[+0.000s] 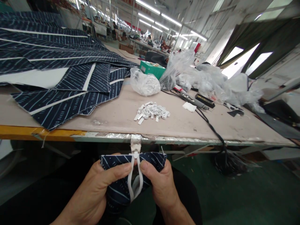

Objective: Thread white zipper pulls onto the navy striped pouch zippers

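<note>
Below the table's edge, both my hands grip a navy fabric piece [117, 193] with pale stripes and lettering. A white zipper [129, 182] runs down its middle, its two sides bowed apart in a loop. My left hand [93, 187] pinches the fabric on the left, thumb beside the zipper. On the other side, my right hand [160, 184] holds it the same way. The zipper's top meets a small white slider [135, 154] at a metal holder [136, 143] fixed to the table edge. Fingers behind the fabric are mostly hidden.
Small white zipper sliders [152, 111] lie piled on the table [112, 120]. Stacked navy fabric panels [70, 78] cover the left. Behind are a filled plastic bag [145, 82], a green box [152, 69] and crumpled clear plastic [211, 81]. Black cables [211, 125] hang over the front edge.
</note>
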Motion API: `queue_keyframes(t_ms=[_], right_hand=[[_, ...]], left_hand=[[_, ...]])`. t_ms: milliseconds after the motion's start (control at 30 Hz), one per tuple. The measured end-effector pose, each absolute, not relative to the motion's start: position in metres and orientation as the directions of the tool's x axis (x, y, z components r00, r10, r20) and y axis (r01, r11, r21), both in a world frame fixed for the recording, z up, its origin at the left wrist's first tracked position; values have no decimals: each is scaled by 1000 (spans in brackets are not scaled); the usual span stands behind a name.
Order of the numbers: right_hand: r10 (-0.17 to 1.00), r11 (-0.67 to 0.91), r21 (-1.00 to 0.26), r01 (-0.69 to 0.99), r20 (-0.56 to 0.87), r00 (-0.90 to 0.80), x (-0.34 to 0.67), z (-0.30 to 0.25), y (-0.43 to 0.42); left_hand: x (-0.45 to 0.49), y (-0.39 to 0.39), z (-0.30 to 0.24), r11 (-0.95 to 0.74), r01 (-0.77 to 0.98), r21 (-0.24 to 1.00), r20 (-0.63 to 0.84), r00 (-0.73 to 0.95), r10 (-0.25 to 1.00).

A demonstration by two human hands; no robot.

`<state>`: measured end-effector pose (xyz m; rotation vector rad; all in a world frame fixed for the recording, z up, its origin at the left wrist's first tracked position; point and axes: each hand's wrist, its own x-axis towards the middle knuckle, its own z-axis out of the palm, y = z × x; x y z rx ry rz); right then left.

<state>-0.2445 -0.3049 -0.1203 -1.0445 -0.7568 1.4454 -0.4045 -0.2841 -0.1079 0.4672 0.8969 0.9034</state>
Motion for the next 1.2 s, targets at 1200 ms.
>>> queue_keyframes(t_ms=[1200], right_hand=[[985, -115, -970, -213, -84, -151, -216, -121, -299]], left_hand=[[-409, -281, -103, 535, -360, 764, -467, 262, 844]])
